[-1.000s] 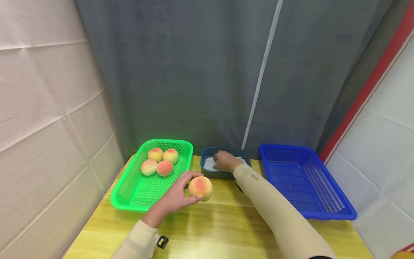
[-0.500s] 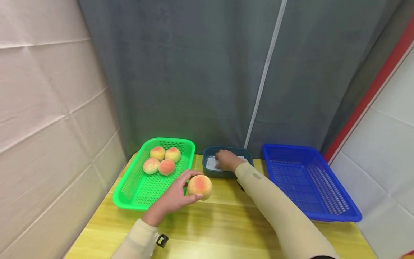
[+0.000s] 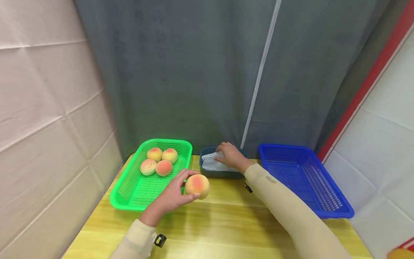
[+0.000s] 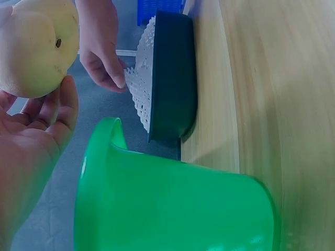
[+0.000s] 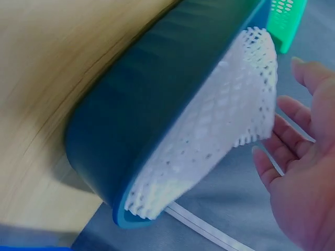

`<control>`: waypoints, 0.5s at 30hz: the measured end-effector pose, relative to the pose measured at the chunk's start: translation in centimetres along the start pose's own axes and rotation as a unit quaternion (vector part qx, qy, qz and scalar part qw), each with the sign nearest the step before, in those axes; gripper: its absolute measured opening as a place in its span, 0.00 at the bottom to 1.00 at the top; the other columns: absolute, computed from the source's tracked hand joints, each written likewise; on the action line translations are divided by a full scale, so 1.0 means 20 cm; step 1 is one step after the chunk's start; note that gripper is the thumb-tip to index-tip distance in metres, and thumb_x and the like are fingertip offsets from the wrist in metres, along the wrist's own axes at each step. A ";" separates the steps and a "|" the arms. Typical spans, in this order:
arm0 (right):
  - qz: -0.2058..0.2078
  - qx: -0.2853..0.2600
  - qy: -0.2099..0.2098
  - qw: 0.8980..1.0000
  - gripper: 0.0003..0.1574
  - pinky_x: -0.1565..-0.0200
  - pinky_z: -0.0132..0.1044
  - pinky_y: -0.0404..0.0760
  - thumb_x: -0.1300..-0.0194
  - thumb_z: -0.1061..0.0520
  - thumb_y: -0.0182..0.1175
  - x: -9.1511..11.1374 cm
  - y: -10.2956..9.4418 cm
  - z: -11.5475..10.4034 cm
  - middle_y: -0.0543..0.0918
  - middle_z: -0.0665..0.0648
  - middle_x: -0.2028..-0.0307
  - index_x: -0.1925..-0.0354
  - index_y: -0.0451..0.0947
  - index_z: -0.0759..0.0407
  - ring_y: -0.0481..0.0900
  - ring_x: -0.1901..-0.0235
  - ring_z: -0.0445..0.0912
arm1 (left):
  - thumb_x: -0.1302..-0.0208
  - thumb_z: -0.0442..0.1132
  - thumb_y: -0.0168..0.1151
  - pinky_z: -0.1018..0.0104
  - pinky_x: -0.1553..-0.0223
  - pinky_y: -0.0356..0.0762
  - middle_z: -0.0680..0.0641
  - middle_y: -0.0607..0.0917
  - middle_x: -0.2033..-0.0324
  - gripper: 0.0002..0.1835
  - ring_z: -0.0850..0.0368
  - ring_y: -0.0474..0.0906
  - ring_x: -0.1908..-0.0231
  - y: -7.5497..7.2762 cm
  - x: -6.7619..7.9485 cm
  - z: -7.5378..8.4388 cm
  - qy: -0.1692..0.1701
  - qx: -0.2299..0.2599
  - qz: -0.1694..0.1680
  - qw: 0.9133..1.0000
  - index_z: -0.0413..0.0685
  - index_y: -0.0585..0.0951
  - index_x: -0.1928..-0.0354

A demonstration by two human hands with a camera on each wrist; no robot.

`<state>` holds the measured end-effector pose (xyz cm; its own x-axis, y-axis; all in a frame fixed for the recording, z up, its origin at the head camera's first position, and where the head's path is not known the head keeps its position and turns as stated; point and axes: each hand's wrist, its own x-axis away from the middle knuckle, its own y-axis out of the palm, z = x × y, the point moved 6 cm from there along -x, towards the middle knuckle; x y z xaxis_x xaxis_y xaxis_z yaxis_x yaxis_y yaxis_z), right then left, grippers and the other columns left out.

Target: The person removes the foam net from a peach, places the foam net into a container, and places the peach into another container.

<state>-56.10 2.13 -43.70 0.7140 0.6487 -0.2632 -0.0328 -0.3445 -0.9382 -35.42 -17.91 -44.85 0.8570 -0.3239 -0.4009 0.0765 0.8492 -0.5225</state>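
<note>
My left hand [image 3: 174, 194] grips a peach [image 3: 197, 186] from the side, thumb below and fingers behind, above the table just right of the green basket. The left wrist view shows the underside of this peach [image 4: 39, 49] with its small dark stem pit. White foam fruit netting [image 5: 209, 120] bulges over the rim of a dark teal box [image 5: 141, 89]. My right hand [image 3: 231, 156] is over that box and pinches the netting's raised edge with its fingertips, clearest in the left wrist view, where the hand [image 4: 102, 57] meets the netting [image 4: 141, 78].
A green basket [image 3: 126, 205] at the left holds several more peaches [image 3: 164, 168]. To the right stands a blue basket [image 3: 304, 180]. All sit on a wooden table [image 3: 213, 230] before a grey curtain [image 3: 181, 72], with pale cloth walls at both sides.
My right hand has risen out of the teal box and drawn slightly right, lifting the netting's edge above the rim. My left hand and its peach stay nearly still.
</note>
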 end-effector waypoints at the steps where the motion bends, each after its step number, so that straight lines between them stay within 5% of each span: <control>1: 0.006 -0.001 -0.004 1.000 0.25 0.35 0.55 0.78 0.23 0.48 0.72 0.01 -0.01 -0.01 0.85 0.64 0.44 0.41 0.87 0.65 0.78 0.43 0.58 | 0.36 0.48 0.80 0.50 0.42 0.81 0.56 0.80 0.39 0.34 0.55 0.81 0.44 0.00 0.00 0.00 -0.001 0.000 0.000 1.000 0.60 0.78 0.29; 15: 0.036 -0.026 -0.049 0.998 0.19 0.38 0.57 0.81 0.23 0.52 0.71 0.27 -0.19 -0.18 0.84 0.64 0.46 0.44 0.86 0.65 0.79 0.44 0.59 | 0.35 0.49 0.80 0.48 0.41 0.82 0.55 0.80 0.39 0.34 0.54 0.81 0.44 -0.02 0.01 0.02 0.003 -0.003 0.001 1.000 0.58 0.78 0.29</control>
<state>-49.66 4.57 -40.66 0.6399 0.6830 -0.3522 -0.0439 -0.4251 -0.9041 -35.21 -18.19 -44.43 0.8545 -0.3236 -0.4064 0.0705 0.8473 -0.5264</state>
